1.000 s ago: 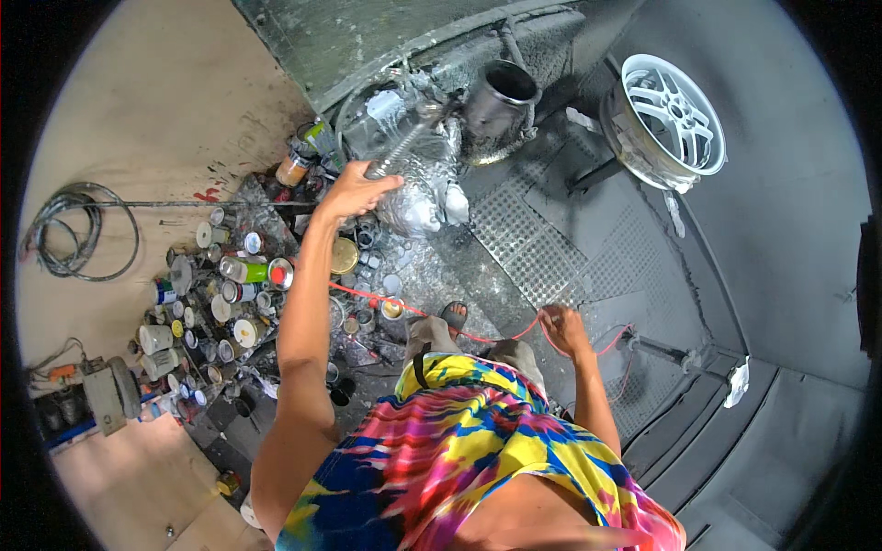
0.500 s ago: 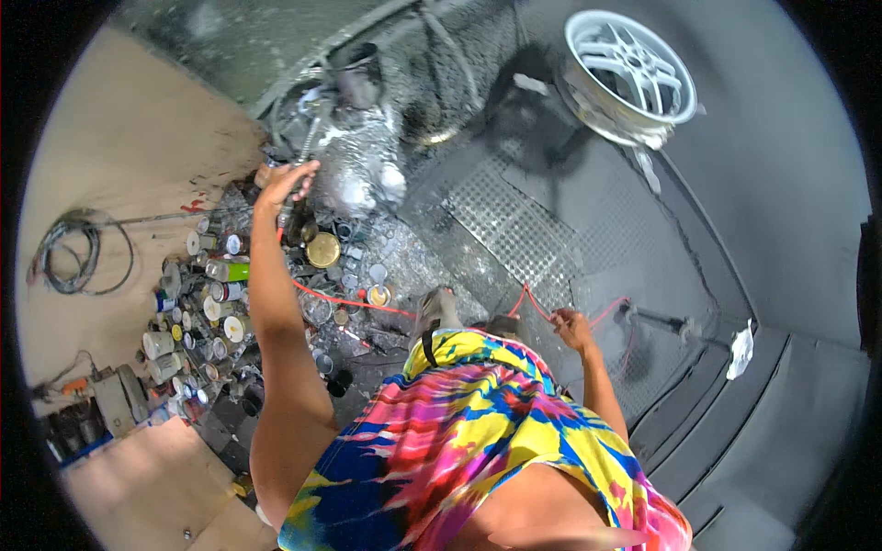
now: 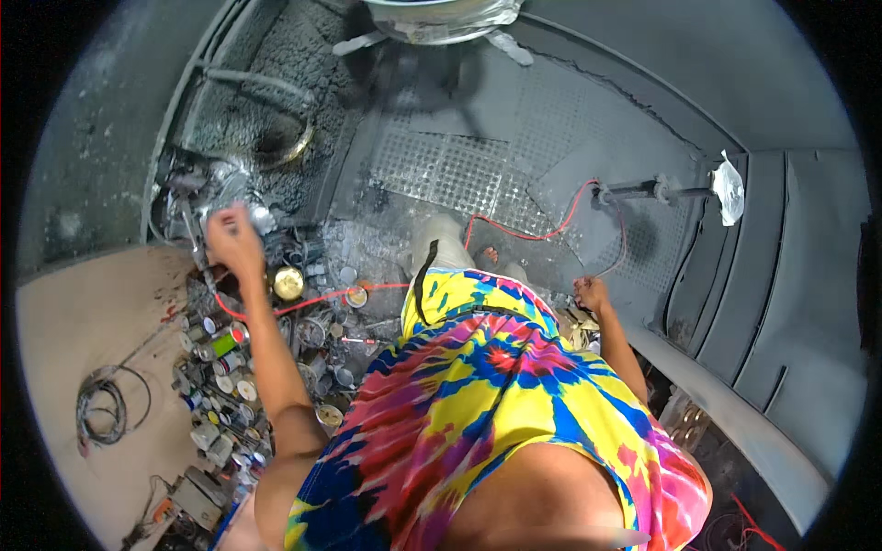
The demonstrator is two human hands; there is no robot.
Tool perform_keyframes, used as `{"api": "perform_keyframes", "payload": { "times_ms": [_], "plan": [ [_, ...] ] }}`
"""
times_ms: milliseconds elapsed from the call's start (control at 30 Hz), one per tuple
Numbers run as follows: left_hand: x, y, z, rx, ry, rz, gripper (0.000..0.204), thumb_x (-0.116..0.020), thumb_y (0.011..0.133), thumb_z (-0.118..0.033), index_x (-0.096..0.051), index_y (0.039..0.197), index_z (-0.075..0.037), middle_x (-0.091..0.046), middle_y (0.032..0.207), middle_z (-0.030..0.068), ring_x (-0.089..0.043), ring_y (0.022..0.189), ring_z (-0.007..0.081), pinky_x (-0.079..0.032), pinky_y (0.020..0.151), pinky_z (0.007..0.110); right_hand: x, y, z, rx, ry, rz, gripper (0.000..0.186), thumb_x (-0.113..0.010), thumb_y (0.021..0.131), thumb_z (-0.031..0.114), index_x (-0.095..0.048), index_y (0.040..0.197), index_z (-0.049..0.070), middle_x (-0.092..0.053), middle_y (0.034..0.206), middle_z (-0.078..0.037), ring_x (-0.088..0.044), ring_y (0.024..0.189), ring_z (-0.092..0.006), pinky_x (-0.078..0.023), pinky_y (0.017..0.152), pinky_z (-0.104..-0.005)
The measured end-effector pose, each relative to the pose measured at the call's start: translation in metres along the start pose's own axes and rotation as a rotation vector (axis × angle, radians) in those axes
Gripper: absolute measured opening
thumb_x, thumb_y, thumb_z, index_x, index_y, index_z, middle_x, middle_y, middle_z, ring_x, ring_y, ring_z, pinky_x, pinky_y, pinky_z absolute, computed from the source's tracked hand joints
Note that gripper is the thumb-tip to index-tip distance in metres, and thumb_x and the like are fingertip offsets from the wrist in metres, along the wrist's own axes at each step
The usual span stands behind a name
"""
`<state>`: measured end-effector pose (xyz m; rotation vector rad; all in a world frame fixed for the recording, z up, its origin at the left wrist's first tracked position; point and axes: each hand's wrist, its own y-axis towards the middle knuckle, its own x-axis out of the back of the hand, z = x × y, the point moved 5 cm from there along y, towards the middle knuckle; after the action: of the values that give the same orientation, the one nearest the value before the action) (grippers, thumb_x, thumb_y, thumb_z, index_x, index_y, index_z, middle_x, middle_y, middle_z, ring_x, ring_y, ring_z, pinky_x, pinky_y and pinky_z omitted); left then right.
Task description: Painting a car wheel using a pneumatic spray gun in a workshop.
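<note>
At the left, my left hand is raised, its fingers bent and smeared by motion. Next to it are what looks like a metal spray gun and a crumpled foil-covered thing. A red hose runs from below the gun toward my waist, passes behind my body, and shows again on the right. My right hand is low at my right side with its fingers curled closed. A thin line of hose seems to reach it, but what lies in the fingers is too small to make out.
Many paint cans and a brass-coloured lid or cup crowd the lower left. A coiled cable hangs on the wall. A wheel rim stands at the top. A stand with white wrapping lies right.
My view has turned left, so the wheel rim now sits at the top edge. My left hand's fingers have gone from stretched to bent. My right hand stays curled, lower beside me.
</note>
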<state>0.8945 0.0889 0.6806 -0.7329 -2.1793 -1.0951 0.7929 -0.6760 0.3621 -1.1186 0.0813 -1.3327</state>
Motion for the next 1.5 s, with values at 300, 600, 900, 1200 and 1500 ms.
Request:
{"api": "perform_keyframes", "payload": {
  "times_ms": [300, 600, 900, 1200, 1500],
  "plan": [
    [-0.219, -0.251, -0.116, 0.05, -0.351, 1.531, 0.078, -0.04, 0.096, -0.068, -0.062, 0.128, -0.001, -0.06, 0.131, 0.0259, -0.055, 0.126, 0.0396, -0.041, 0.106, 0.044, -0.044, -0.026, 0.017, 0.074, 0.221, 0.195, 0.026, -0.055, 0.102, 0.023, -0.067, 0.104, 0.0, -0.066, 0.081, -0.006, -0.063, 0.066, -0.0142, -0.053, 0.059, -0.0291],
    [-0.32, -0.083, -0.117, 0.531, -0.785, 1.418, 0.03, -0.055, 0.103, -0.027, -0.067, 0.107, 0.001, -0.071, 0.084, 0.0089, -0.068, 0.072, 0.0125, -0.056, 0.06, 0.025, 0.03, 0.012, 0.134, -0.16, 0.444, 0.109, 0.021, -0.057, 0.101, 0.019, -0.069, 0.096, 0.002, -0.065, 0.08, -0.003, -0.062, 0.064, -0.0112, -0.05, 0.056, -0.0253],
    [-0.402, 0.26, -0.123, 0.513, -0.783, 0.604, 0.025, -0.056, 0.102, -0.021, -0.063, 0.116, -0.001, -0.066, 0.091, 0.0072, -0.065, 0.072, 0.0139, -0.057, 0.063, 0.028, 0.16, 0.199, 0.532, 0.551, 0.015, -0.323, 0.049, -0.06, 0.099, 0.041, -0.057, 0.075, -0.002, -0.053, 0.061, -0.007, -0.045, 0.062, -0.0125, -0.041, 0.057, -0.0328],
    [-0.53, 0.412, -0.158, 0.309, -0.475, 0.814, 0.03, -0.053, 0.099, -0.025, -0.066, 0.114, -0.002, -0.068, 0.096, 0.0063, -0.064, 0.085, 0.0157, -0.053, 0.075, 0.032, 0.192, 0.303, 0.728, 0.507, 0.113, -0.339, 0.054, -0.051, 0.099, 0.052, -0.059, 0.087, 0.0, -0.063, 0.074, -0.015, -0.062, 0.071, -0.0233, -0.049, 0.07, -0.0387],
    [-0.515, 0.405, -0.185, 0.179, -0.358, 0.71, 0.033, -0.056, 0.097, -0.028, -0.069, 0.098, 0.003, -0.069, 0.084, 0.0074, -0.061, 0.077, 0.0154, -0.048, 0.072, 0.032, 0.168, 0.334, 0.706, 0.497, 0.269, -0.393, 0.058, -0.041, 0.103, 0.05, -0.066, 0.102, -0.002, -0.068, 0.086, -0.022, -0.065, 0.083, -0.032, -0.049, 0.078, -0.0432]
  ]
}}
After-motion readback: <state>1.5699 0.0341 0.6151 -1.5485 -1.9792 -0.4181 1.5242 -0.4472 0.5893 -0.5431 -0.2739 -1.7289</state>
